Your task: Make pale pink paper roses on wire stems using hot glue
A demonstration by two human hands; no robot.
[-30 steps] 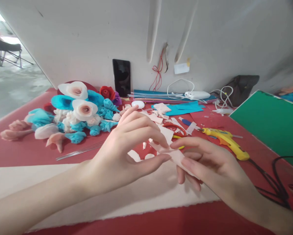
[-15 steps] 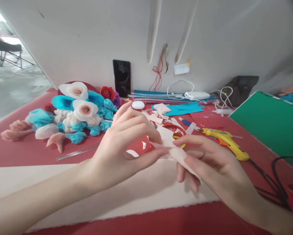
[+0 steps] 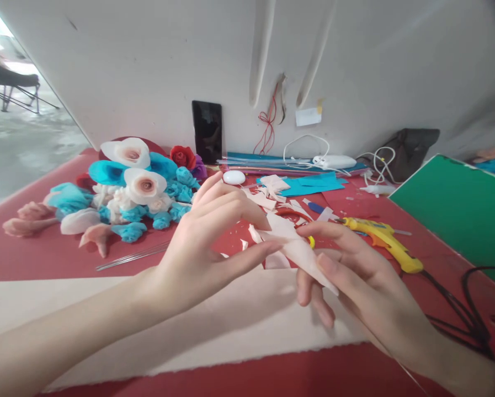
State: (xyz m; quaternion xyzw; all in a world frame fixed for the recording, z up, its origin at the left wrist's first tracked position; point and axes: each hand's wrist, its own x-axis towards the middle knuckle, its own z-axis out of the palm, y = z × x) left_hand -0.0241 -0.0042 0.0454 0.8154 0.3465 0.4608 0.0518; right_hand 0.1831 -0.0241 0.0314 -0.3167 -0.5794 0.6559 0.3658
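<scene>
We're pinching the small pale paper (image 3: 299, 251) at its upper end with our left hand (image 3: 208, 237), lower down with our right hand (image 3: 367, 281), over a long sheet (image 3: 214, 336) on the red table (image 3: 251, 377), grey wall (image 3: 148, 60) behind.

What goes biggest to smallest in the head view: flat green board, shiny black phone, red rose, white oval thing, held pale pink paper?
1. Flat green board
2. Shiny black phone and held pale pink paper: unsure, paper nearer and partly covered
3. Red rose
4. White oval thing

Left hand (image 3: 212, 234), right hand (image 3: 369, 281), pinching pale strip (image 3: 303, 255); flowers (image 3: 145, 186), glue gun (image 3: 383, 240)
</scene>
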